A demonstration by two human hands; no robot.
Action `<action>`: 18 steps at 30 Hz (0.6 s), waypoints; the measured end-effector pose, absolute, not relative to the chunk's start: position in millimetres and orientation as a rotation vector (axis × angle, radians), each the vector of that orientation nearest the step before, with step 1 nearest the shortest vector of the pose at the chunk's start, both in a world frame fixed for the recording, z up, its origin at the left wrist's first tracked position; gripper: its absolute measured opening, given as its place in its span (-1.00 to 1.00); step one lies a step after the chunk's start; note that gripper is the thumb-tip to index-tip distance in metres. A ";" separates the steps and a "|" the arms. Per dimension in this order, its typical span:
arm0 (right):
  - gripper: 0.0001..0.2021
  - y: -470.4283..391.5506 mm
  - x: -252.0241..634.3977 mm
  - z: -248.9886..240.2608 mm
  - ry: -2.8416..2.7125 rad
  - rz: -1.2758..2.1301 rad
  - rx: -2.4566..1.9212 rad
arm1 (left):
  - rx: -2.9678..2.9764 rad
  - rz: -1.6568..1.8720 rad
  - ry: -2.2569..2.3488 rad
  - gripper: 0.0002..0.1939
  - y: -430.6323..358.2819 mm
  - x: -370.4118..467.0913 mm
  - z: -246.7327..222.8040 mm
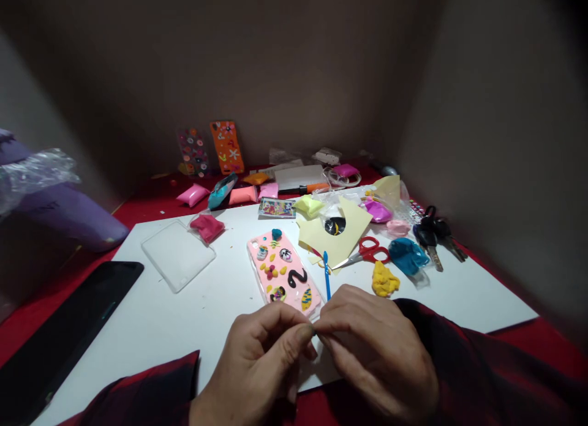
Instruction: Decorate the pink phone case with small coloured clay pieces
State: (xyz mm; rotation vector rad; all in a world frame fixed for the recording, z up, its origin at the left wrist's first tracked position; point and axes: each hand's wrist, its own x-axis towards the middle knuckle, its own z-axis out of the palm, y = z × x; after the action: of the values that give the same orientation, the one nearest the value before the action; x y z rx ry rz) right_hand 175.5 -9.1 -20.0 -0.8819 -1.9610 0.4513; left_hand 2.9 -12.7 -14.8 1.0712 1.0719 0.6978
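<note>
My left hand and my right hand meet at the fingertips over the front of the white board. Both are closed in a pinch; whatever lies between the fingertips is too small or hidden to make out. Just beyond them lies a phone case covered in pink clay, with a black squiggle, small flowers, leaves and other clay shapes on it. My fingers overlap its near edge from this viewpoint. A blue stick-like tool lies right of the case, and a lump of yellow clay sits farther right.
Red-handled scissors, blue clay and keys lie to the right. A clear phone case and dark pink clay packet are left. Decorated cases stand behind several clay packets. A black phone-like slab lies left.
</note>
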 end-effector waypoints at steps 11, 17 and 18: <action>-0.87 -15.0 173.6 -22.9 -1.914 0.511 -0.954 | 1.276 0.652 1.070 -0.66 -12.4 0.5 -11.5; -0.88 -16.0 172.5 -22.1 -1.657 0.994 -1.234 | 1.189 0.703 1.068 -0.70 -10.0 1.7 -8.1; -0.87 -15.7 171.6 -21.3 -1.619 1.024 -1.258 | 1.141 0.704 1.050 -0.70 -9.9 1.9 -9.0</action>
State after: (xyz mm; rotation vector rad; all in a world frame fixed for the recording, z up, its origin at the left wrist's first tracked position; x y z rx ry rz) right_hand 171.6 -15.7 -21.3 -1.2580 -1.6189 1.0240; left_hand 1.9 -9.9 -9.0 1.1414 1.0500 0.7042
